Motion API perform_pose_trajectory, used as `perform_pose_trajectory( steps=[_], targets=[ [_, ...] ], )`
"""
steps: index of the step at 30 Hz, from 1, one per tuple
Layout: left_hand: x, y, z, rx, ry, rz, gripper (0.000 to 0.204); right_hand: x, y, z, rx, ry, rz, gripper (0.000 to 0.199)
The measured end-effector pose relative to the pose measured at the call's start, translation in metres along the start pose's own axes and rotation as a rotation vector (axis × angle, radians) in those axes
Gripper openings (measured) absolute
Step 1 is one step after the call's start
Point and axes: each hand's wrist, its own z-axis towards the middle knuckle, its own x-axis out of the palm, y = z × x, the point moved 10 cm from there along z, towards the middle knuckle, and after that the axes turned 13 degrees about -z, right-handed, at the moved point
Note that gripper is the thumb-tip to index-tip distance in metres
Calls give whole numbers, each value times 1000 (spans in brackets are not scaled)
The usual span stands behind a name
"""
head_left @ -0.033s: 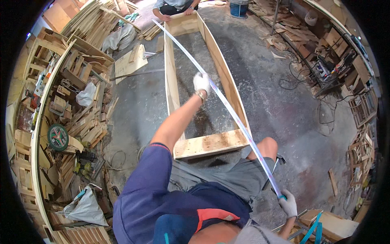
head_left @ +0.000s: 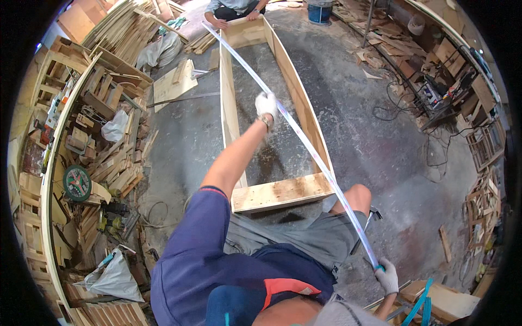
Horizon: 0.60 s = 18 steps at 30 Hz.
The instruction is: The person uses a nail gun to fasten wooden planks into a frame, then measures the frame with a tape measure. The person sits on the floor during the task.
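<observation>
My left hand (head_left: 266, 104), in a white work glove, is stretched out ahead of me over the long wooden frame (head_left: 235, 119) lying on the concrete floor (head_left: 359, 136). Its grip is closed around the white measuring tape (head_left: 304, 142), pinching it partway along its run. My right hand (head_left: 387, 276), also gloved, is low beside my right knee, and its grip is shut on the near end of the tape, where something blue-green shows at the fingers; it may be the tape's case, but the view is too small for me to be sure.

The tape runs taut in one straight diagonal from my right hand, past my knee, over the near end board (head_left: 280, 193) of the frame, through my left hand and on to the frame's far corner. There another person's hand (head_left: 220, 24) rests just beside the tape's far end, and that person crouches at the frame's far board.

The frame is open in the middle, with bare floor showing inside it. To my left stand shelves stacked with wood offcuts (head_left: 109, 157), and a green round saw blade (head_left: 76, 183) sits among them. Cables and wood scraps lie on the floor to my right
</observation>
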Motion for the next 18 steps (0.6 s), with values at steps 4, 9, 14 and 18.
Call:
perform_pose_trajectory(
  steps=[4, 9, 14, 18],
  targets=[
    [13, 0, 86, -96, 38, -397, 13, -10, 1, 9, -30, -117, 35, 27],
    [61, 32, 68, -285, 195, -478, 13, -6, 108, 57, -237, -208, -21, 27],
    [61, 29, 29, -274, 246, -347, 20, -9, 202, 94, -269, -165, -107, 35],
    [68, 27, -9, -365, 350, -402, 38, -8, 228, 115, -274, -245, -89, 39]
  ],
)
